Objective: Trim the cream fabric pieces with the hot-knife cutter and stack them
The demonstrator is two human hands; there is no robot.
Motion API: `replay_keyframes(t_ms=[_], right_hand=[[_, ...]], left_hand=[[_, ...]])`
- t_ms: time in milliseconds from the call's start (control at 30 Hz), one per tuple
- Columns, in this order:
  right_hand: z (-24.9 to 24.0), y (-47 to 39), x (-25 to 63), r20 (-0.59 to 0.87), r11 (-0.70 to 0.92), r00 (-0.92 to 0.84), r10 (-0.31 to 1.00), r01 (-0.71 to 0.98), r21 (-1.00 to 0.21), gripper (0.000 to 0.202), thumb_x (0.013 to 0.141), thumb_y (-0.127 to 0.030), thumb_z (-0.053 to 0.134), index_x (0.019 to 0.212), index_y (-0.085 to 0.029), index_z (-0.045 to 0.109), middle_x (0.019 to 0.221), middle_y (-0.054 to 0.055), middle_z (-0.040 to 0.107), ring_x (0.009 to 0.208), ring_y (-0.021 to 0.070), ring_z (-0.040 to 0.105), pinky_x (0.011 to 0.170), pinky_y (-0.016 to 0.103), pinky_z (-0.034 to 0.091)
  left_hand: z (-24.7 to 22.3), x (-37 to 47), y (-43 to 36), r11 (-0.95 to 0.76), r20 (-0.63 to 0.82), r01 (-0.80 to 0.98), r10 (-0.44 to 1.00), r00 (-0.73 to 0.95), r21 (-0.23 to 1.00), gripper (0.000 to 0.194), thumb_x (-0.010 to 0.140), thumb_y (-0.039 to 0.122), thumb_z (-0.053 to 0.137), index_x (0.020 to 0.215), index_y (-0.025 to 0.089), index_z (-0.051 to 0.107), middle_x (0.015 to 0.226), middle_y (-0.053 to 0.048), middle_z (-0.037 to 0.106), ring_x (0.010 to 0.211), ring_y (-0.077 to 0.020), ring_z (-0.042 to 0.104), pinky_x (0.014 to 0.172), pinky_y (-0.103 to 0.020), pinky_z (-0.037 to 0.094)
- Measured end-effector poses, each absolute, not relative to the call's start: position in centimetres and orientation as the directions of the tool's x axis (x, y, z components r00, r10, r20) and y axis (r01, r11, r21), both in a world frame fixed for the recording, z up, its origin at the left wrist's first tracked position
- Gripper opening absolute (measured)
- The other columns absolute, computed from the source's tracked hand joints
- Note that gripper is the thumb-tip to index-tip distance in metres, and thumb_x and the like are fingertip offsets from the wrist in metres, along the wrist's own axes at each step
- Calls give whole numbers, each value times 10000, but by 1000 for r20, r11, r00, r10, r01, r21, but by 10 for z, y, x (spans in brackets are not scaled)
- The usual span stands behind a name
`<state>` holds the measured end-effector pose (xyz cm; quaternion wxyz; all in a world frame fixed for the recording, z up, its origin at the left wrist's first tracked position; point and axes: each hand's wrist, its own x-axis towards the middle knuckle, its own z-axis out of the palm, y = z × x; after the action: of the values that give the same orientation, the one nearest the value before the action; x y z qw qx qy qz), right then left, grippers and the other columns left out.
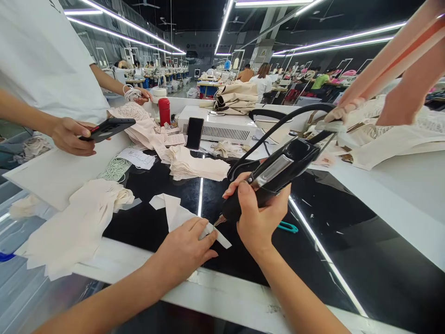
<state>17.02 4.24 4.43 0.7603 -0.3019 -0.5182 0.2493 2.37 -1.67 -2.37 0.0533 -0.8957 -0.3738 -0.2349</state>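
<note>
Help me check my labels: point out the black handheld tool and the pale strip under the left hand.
Black handheld tool (274, 170), head view: silver side plate.
Pale strip (177, 215), head view: its exposed upper face.

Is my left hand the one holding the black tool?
No, your right hand grips the black tool, while your left hand rests on the pale fabric.

Cloth piece front of bench, fabric pile left, fabric stack behind, phone beyond, then box.
</note>
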Motion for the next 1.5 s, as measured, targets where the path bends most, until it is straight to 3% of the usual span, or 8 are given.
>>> replay_keyframes(t_ms=[367, 933, 1100, 1267, 1500], right_hand=[[42, 48, 165, 653, 718, 322, 686, -151, -680, 285, 821, -221, 747, 968, -284, 512, 762, -76, 656, 510, 114, 605, 496, 271, 562], [42, 48, 163, 628, 700, 342, 699, -147, -699, 284, 799, -161, 729, 952, -265, 513, 764, -88, 664, 518, 97, 615, 511, 259, 571], [43, 44, 163, 628, 698, 339, 701, -146, -701, 316, 787, -160, 734, 971, -273, 503, 761, -95, 666, 518, 96, 614, 512, 254, 568], [44, 39, 165, 631, 697, 330, 702, -139, -703, 328, 789, -131, 731, 969, -276, 498, 755, -102, 671, 514, 94, 614, 525, 253, 565], [44, 39, 168, 630, 698, 325, 705, -162, -698, 368, 811, -230, 785, 1068, -267, 525, 765, -84, 683, 511, 103, 626, 518, 259, 566]], left_hand=[[-23, 24, -17, -701, 454, 706, 663, 595, 98, 323, 975, 341, 690, 1235, 169, 604, 1242, -143, 643, 1136, -269, 664, 897, -363, 622], [-19, 15, -13, -734, 381, 665, 659, 649, 136, 305, 1008, 330, 635, 1274, 185, 594, 1226, -136, 617, 1119, -267, 650, 877, -372, 623], [-15, 10, -14, -715, 356, 661, 693, 627, 229, 297, 1049, 298, 550, 1313, 161, 566, 1271, -133, 613, 1157, -259, 644, 941, -392, 613], [-13, 8, -16, -674, 300, 685, 737, 605, 275, 268, 1031, 282, 582, 1273, 168, 591, 1254, -115, 627, 1151, -265, 647, 950, -415, 616], [-17, 8, -18, -674, 310, 688, 737, 600, 271, 312, 1016, 301, 612, 1306, 187, 581, 1322, -137, 600, 1213, -288, 624, 956, -418, 615]])
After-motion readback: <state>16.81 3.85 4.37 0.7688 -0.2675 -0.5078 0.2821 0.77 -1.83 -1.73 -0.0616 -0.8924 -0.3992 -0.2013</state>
